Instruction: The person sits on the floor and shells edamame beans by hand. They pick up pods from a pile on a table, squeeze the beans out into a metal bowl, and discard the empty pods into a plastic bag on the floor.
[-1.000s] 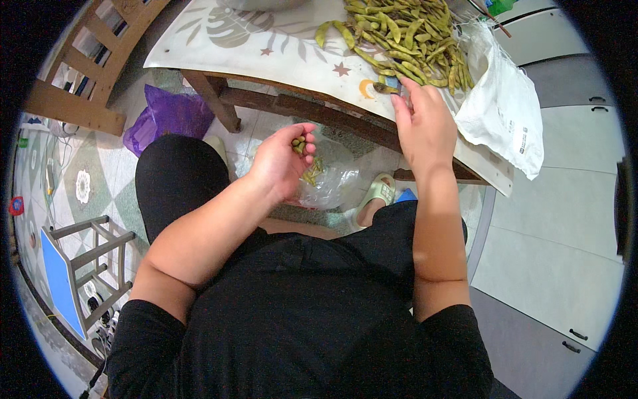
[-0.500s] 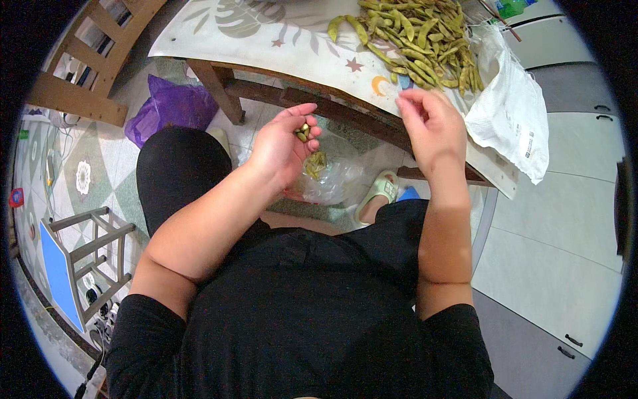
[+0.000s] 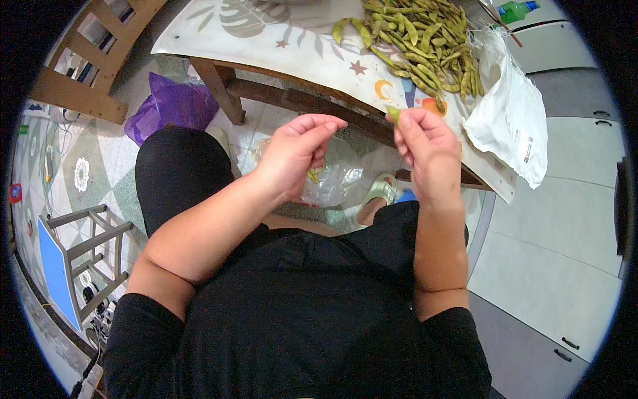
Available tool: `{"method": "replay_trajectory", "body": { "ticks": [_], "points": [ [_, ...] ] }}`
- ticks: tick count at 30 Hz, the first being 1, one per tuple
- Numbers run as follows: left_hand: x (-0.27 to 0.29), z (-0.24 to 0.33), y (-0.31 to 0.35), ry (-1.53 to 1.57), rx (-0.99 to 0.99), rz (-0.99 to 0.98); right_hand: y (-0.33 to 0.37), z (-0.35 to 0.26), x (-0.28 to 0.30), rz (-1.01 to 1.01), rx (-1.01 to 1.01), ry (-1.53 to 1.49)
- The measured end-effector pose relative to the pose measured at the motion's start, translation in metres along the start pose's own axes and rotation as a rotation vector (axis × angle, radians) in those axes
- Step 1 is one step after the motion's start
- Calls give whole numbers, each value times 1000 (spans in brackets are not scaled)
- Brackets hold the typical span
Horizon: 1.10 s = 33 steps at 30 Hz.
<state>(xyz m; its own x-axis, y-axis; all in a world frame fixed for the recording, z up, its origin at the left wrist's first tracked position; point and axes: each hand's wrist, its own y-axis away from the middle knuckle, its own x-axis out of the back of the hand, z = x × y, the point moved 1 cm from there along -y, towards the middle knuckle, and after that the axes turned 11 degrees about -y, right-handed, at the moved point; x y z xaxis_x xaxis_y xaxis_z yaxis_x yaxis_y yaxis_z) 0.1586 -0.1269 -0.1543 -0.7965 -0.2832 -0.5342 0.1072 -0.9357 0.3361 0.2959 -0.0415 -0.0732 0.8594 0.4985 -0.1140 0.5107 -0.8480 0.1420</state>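
My right hand (image 3: 427, 149) pinches a green bean pod (image 3: 393, 114) between thumb and fingers, just off the front edge of the table. To its left, my left hand (image 3: 296, 151) is held with thumb and forefinger close together and the other fingers curled in. The shelled beans seen in that palm a moment ago are now hidden by the fingers. A heap of bean pods (image 3: 425, 43) lies on the table's patterned cover (image 3: 312, 50), beyond my right hand. Below my hands, on the floor, is a clear plastic bag (image 3: 332, 185), partly covered by my left hand.
A white sack (image 3: 512, 126) hangs over the table's right corner, beside the heap. On the floor at left sit a purple bag (image 3: 171, 106) and a stool with a blue top (image 3: 58, 272). Pale cabinets (image 3: 551, 199) stand at right. A green bottle (image 3: 515, 11) is at the back.
My right hand, empty before, now has a pod and has come slightly nearer. The fingers of my left hand have closed over the beans, and that hand has shifted a little right.
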Motion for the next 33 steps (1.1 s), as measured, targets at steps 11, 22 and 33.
{"method": "replay_trajectory", "body": {
  "ticks": [11,22,33],
  "points": [
    [-11,6,9,-255,-339,-67,14,31,-6,-218,-333,-244],
    [-5,0,8,-430,-473,-21,17,32,-8,-303,-275,-43],
    [-6,0,12,-444,-431,-67,16,36,-5,-369,-304,-66]
  ]
}}
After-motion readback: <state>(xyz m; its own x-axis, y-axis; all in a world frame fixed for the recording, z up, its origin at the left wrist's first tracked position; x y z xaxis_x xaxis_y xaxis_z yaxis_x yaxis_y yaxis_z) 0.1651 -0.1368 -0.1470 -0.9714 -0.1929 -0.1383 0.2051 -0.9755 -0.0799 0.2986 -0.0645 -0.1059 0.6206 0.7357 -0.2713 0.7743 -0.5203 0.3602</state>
